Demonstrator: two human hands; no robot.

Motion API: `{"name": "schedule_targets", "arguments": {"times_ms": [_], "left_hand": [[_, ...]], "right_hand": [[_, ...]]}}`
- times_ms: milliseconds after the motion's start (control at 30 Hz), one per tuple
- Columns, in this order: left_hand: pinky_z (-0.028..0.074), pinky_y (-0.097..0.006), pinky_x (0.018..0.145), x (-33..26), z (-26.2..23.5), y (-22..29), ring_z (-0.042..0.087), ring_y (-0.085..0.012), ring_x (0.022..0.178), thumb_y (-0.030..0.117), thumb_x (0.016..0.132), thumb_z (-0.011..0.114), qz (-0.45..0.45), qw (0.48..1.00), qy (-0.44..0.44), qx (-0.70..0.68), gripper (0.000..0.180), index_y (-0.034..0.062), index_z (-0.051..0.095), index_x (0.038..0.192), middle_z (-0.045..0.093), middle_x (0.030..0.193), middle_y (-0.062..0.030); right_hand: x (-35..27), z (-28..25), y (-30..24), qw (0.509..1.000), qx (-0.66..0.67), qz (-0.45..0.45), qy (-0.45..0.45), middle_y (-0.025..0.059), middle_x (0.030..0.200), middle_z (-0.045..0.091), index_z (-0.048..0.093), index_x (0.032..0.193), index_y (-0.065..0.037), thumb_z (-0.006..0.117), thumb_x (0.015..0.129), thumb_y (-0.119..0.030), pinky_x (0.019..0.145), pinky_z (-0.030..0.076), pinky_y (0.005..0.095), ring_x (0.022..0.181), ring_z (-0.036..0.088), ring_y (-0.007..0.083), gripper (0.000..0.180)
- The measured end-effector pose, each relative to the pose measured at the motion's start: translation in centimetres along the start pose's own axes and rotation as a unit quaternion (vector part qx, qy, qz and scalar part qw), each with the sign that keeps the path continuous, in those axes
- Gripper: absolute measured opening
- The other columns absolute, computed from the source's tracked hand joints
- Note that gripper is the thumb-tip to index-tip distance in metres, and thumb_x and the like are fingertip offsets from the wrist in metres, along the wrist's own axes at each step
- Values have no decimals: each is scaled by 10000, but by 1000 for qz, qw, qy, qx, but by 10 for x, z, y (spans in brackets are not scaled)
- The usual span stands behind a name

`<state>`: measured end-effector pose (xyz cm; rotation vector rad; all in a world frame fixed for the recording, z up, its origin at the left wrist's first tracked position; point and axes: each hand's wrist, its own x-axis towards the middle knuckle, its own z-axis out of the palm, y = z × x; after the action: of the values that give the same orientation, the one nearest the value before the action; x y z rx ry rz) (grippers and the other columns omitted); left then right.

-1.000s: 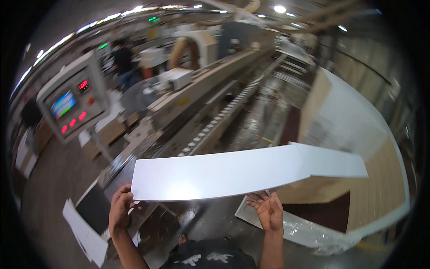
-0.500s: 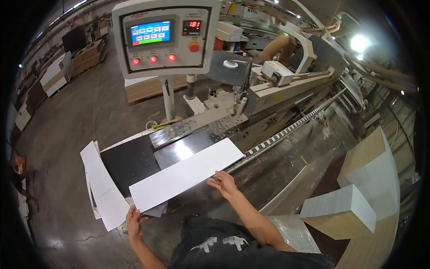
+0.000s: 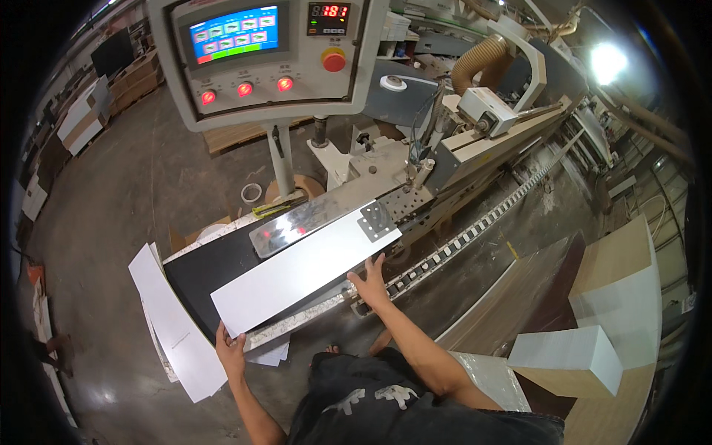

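Observation:
A long white panel [image 3: 297,274] lies slanted over the machine's black infeed bed [image 3: 204,271] and shiny metal plate [image 3: 285,226]. At its near left corner, my left hand [image 3: 231,352] has its fingers closed on the edge. My right hand [image 3: 371,285] is at the near long edge, toward the right end, with thumb and fingers spread. A grey patch with light dots [image 3: 377,221] shows at the panel's far right end. Beside the bed on the left rest other long white panels [image 3: 178,330].
A control box [image 3: 267,59] with a lit screen and red buttons stands over the bed. The machine body [image 3: 489,148] and a toothed conveyor track [image 3: 475,233] run off to the right. Stacked panels [image 3: 564,352] stand at the lower right. A tape roll [image 3: 251,193] is behind the bed.
The white panel has come down over the bed and sits farther in. My right hand has opened its fingers wider along the edge. The whole view has shifted closer to the machine.

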<state>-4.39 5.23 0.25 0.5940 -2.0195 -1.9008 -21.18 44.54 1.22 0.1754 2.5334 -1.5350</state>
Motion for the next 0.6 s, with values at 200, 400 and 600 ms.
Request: {"name": "schedule_targets", "arguments": {"times_ms": [200, 400, 600], "left_hand": [[448, -213, 705, 4, 7, -1, 508, -63, 794, 52, 931, 761, 0, 994, 46, 95, 478, -39, 562, 1357, 596, 1023, -11], [397, -187, 628, -12, 18, -40, 469, -42, 732, 149, 943, 786, -6, 988, 119, 101, 467, -25, 575, 1321, 597, 1006, -2], [510, -314, 799, -24, 93, -17, 550, -162, 951, 152, 975, 747, 8, 965, 191, 178, 439, -7, 582, 1350, 585, 1058, -62]], "right_hand": [[3, 1, 21, 982, -49, -176, 48, 438, 1629, -133, 126, 1531, 204, 586, 1050, -337, 1260, 109, 560, 1540, -56, 590, 858], [12, -25, 22, 983, -10, -185, -3, 458, 1601, -190, 107, 1523, 218, 597, 1018, -160, 1249, 122, 573, 1506, -114, 628, 799], [40, -66, 52, 971, -17, -234, 47, 491, 1594, -114, 123, 1553, 184, 521, 1064, -222, 1234, 136, 604, 1490, -49, 668, 750]]}}
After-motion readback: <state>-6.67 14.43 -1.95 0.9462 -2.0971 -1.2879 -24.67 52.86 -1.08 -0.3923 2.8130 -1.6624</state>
